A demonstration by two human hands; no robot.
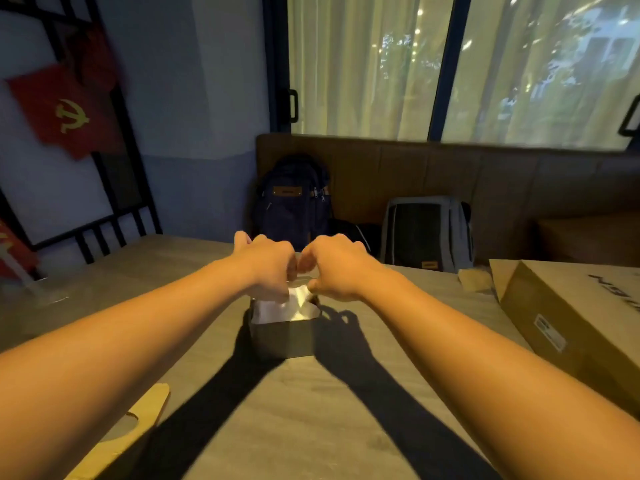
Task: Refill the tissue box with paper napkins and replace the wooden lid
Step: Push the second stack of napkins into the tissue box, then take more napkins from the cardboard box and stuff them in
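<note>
Grey tissue box [282,337], lid off, at mid-bench on the grey bench [311,410], filled near its rim with white paper napkins [284,308]. Left hand [268,266] and right hand [334,266] side by side directly over the box opening, knuckles toward the camera, thumbs almost meeting above the far rim. Both hands curled, fingers bent down into the opening; left fingertips pressed on the white napkins, right fingertips at the napkins' right edge beside the box wall. Grip not fully resolvable: fingertips hidden behind the knuckles, so pinching versus mere pressing cannot be told. Bare forearms reaching in from both lower corners, casting two dark shadows across the bench. Wooden lid [131,427] flat on the bench at lower left, well apart from the box, cut-out partly in view. Brown cardboard box [571,313] at the right edge of the bench. Two backpacks [294,199] on the padded seat beyond, beneath curtained windows.
</note>
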